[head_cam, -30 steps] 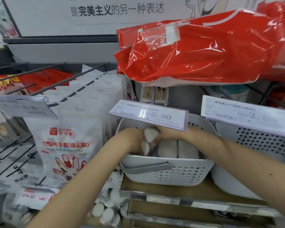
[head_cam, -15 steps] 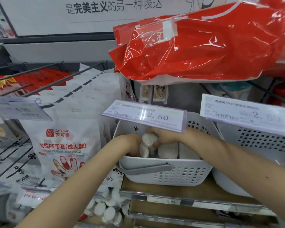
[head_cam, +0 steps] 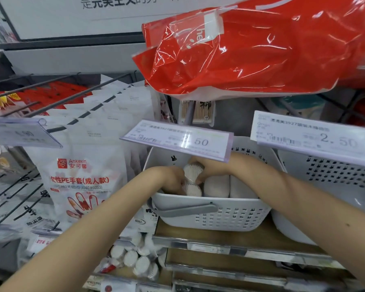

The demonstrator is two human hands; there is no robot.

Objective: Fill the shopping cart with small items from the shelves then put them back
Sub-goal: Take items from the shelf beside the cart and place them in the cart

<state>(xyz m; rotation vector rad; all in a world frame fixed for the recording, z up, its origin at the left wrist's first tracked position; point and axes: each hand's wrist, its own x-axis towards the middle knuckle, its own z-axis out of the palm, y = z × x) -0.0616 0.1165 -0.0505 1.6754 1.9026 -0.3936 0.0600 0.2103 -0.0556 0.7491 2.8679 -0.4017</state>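
Both my hands reach into a white perforated basket (head_cam: 211, 216) with a grey handle, standing on a wooden shelf. Between them is a white pack of cotton swabs (head_cam: 193, 172), its ribbed end facing me. My right hand (head_cam: 209, 167) grips the pack from the right and above, partly hidden by a price tag. My left hand (head_cam: 171, 180) holds it from the left, fingers down inside the basket. More white packs (head_cam: 216, 185) lie in the basket beside it.
A price tag (head_cam: 177, 141) reading 2.50 overhangs the basket. A big red plastic-wrapped pack (head_cam: 251, 51) hangs above. White glove bags (head_cam: 80, 178) hang on hooks at left. A second white basket (head_cam: 329, 186) stands at right. Small white rolls (head_cam: 135, 258) lie on the lower shelf.
The hands stay in the basket on the swab pack; the pack has turned slightly between them. My view has shifted a little closer and downward.
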